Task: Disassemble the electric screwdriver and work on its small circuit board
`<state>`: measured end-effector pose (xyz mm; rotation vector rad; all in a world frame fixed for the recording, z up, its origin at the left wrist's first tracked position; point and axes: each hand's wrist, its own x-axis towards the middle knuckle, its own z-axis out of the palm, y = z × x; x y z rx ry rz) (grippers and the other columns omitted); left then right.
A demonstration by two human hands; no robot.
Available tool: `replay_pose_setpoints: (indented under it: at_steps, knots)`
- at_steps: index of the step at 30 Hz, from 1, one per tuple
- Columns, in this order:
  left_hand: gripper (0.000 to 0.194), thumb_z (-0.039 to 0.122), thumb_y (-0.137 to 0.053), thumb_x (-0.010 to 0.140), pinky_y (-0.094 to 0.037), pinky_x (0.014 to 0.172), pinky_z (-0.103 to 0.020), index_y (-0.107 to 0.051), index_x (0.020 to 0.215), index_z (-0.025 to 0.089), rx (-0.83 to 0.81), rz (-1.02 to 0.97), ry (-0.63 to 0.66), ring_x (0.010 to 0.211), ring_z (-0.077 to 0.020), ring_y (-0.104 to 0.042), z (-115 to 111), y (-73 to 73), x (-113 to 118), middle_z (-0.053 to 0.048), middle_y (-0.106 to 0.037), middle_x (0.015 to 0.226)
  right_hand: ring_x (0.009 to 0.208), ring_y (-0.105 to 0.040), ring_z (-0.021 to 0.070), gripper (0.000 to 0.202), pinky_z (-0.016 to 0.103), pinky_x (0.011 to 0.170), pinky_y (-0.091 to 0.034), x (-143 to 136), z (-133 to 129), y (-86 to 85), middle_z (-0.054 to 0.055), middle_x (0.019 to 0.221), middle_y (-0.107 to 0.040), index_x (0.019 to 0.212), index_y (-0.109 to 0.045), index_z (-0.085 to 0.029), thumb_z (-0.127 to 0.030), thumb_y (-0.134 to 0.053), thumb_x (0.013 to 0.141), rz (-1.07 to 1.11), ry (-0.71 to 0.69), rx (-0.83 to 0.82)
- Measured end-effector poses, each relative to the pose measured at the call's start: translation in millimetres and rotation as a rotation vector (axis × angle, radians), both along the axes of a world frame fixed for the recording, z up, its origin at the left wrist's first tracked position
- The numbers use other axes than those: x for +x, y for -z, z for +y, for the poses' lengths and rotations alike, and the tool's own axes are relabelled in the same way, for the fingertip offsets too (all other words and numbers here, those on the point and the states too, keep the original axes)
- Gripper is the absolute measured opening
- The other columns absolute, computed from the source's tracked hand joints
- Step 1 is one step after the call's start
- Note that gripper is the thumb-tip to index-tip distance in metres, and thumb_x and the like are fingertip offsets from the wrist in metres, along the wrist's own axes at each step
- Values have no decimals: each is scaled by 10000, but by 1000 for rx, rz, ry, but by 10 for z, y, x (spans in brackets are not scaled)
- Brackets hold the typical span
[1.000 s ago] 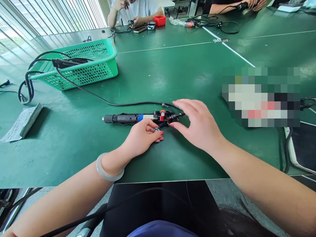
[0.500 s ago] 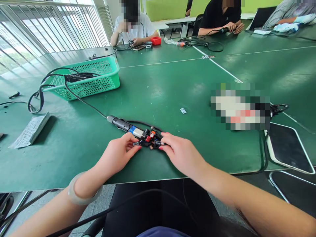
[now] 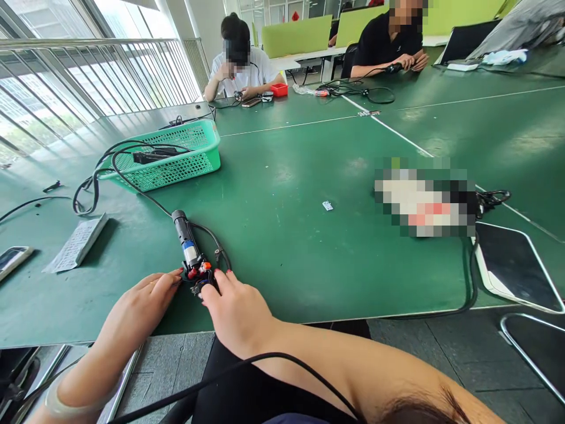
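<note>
The opened cylindrical device [image 3: 189, 250], aslant half a second earlier, had been swung leftward and its barrel turned away from you; its exposed wiring [image 3: 200, 278] thus faced you, apparently in readier reach of both hands. Your left hand [image 3: 136, 303], which had been at a small part, lay extended with its fingertips at the device's left side; whether it gripped anything could not be told. Your right hand [image 3: 242, 315] grasped the wired end between thumb and fingers. The device rested on the green bench [image 3: 286, 265] between the two hands, a black cord [image 3: 223, 247] curving beyond the right fingertips.

Beyond the left hand stood a perforated basket [image 3: 185, 171] holding cables; nearer that hand lay a wrapped packet [image 3: 79, 242]. Well to the right hand's right lay a white-rimmed panel [image 3: 514, 262]. Beyond both hands, two co-workers sat before yellow-green partitions [image 3: 295, 41], with a railing [image 3: 110, 76] farther left.
</note>
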<state>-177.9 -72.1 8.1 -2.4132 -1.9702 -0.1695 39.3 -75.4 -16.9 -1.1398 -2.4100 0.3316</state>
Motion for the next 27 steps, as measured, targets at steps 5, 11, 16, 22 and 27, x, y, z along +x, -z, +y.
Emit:
replay_pose_setpoints:
  at_steps: [5, 11, 16, 22, 27]
  knots:
    - [205, 400, -479, 897, -532, 881, -341, -635, 943, 274, -35, 4, -43, 962, -231, -712, -17, -59, -144, -14, -744, 1117, 1122, -655, 335, 259, 390, 720, -615, -179, -45, 118, 215, 1251, -647, 1087, -624, -153, -191, -407, 951, 20, 36, 154]
    - [211, 477, -562, 827, -515, 834, -290, -663, 911, 311, -34, -71, -109, 835, -212, -721, 13, -62, -261, 40, -772, 973, 1084, -675, 320, 250, 387, 757, -614, -226, -83, 174, 193, 1191, -686, 1094, -628, -139, -212, -450, 935, 78, 39, 238]
    - [209, 506, -614, 793, -494, 798, -238, -675, 940, 370, 27, -80, -208, 777, -175, -702, 12, -30, -286, 101, -750, 804, 1100, -669, 318, 258, 389, 761, -613, -212, -82, 186, 204, 1210, -674, 1110, -621, -140, -206, -439, 939, 85, 35, 232]
    - [184, 480, -676, 722, -497, 789, -218, -714, 876, 387, 61, -184, -252, 776, -163, -700, 24, -15, -250, 119, -750, 797, 1119, -660, 314, 261, 399, 767, -611, -204, -79, 186, 211, 1223, -664, 1134, -605, -148, -210, -437, 944, 74, 17, 208]
    - [147, 465, -675, 722, -504, 800, -233, -733, 829, 383, 52, -217, -245, 799, -175, -700, 54, -36, -230, 109, -760, 832, 1109, -665, 312, 261, 388, 773, -609, -202, -86, 200, 200, 1206, -675, 1125, -609, -148, -215, -432, 946, 91, 39, 236]
